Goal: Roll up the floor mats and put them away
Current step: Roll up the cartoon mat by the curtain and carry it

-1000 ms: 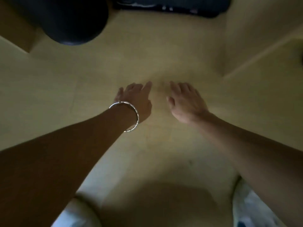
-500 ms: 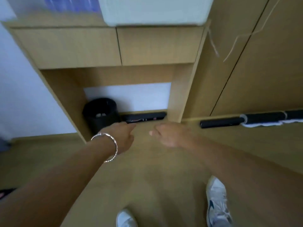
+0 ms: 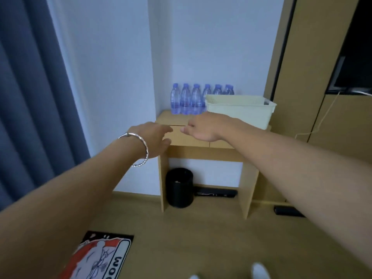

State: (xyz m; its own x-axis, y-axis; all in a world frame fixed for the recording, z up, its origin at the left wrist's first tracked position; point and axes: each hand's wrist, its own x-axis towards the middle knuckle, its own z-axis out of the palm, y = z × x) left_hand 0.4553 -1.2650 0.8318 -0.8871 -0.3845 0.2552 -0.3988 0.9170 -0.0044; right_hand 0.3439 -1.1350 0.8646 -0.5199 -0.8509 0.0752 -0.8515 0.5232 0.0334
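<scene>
1. Six water bottles stand in a row on the tabletop.
2. One cream basket sits beside them.
3. One black bin stands on the floor below.
4. Two dark rolls lie on the floor: the near roll beside the bin and the far roll to the right.
5. One printed floor mat lies flat.
6. Two hands are in view, the left hand and the right hand.
7. One silver bangle circles the left wrist.
8. Two white shoe tips show at the bottom edge.
9. One blue curtain hangs at the left.
</scene>
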